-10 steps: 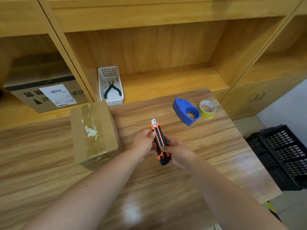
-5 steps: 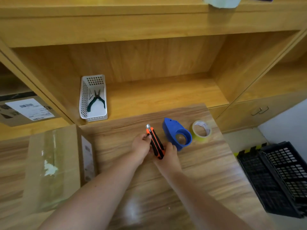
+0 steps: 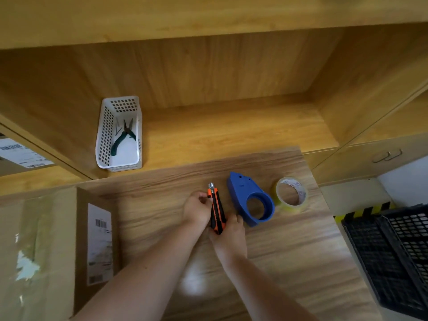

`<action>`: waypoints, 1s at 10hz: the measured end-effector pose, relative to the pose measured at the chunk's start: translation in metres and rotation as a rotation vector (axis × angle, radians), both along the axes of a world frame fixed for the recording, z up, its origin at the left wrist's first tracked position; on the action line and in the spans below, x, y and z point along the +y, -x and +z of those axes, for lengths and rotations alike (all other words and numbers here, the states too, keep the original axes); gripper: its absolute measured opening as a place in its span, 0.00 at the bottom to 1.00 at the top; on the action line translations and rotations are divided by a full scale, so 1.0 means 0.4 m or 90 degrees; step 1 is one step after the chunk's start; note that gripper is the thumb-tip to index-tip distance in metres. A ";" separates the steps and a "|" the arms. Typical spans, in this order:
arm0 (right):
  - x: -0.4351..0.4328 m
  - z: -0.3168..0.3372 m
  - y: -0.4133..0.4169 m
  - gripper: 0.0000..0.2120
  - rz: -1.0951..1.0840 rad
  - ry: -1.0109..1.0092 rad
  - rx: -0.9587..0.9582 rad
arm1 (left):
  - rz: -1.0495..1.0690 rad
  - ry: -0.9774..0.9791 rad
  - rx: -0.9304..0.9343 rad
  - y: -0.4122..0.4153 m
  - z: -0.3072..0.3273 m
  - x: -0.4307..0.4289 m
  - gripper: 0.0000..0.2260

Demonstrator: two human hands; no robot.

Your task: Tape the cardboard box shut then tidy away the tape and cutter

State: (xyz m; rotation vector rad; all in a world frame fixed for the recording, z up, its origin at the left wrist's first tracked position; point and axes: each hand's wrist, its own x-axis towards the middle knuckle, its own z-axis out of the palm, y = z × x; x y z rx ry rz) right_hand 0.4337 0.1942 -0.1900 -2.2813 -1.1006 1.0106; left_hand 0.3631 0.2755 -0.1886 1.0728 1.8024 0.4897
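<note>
From my feed, the cardboard box (image 3: 46, 251) is cut off at the left and bottom edges, so I see only its taped top and the side face carrying a white label. A second labelled box (image 3: 16, 156) in the left shelf bay is mostly hidden by the shelf divider. The black crate (image 3: 393, 258) on the floor runs out of view at the right. I cannot read any of the label print.

The cutter (image 3: 217, 210) is held above the surface (image 3: 150, 216), between both hands. Its long axis runs nearly away from me, leaning slightly left at the far end, where a short metal blade tip shows. My right hand (image 3: 229, 232) is closed around the rear of the orange-and-black handle, hiding its end. My left hand (image 3: 196, 209) pinches the front of the handle beside the blade end; I cannot tell exactly what the fingertips press on.

Just right of the cutter, the blue tape dispenser (image 3: 250, 200) lies on the surface, narrow end pointing away from me. The yellow tape roll (image 3: 291, 192) sits just beside its ring. On the shelf behind stands a white basket (image 3: 105, 135) holding green-handled pliers (image 3: 122, 137).
</note>
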 end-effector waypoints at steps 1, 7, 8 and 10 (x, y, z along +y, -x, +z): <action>0.003 -0.002 -0.002 0.20 0.001 -0.006 0.001 | 0.006 -0.003 0.013 -0.003 0.000 0.001 0.06; -0.002 0.159 -0.045 0.13 0.209 -0.123 0.035 | 0.008 -0.013 -0.115 0.128 0.154 -0.085 0.14; 0.003 0.240 -0.037 0.11 0.274 -0.117 0.067 | -0.004 -0.035 -0.129 0.207 0.240 -0.114 0.12; -0.001 0.391 0.032 0.10 0.273 -0.185 0.164 | -0.016 -0.125 -0.147 0.336 0.391 -0.154 0.12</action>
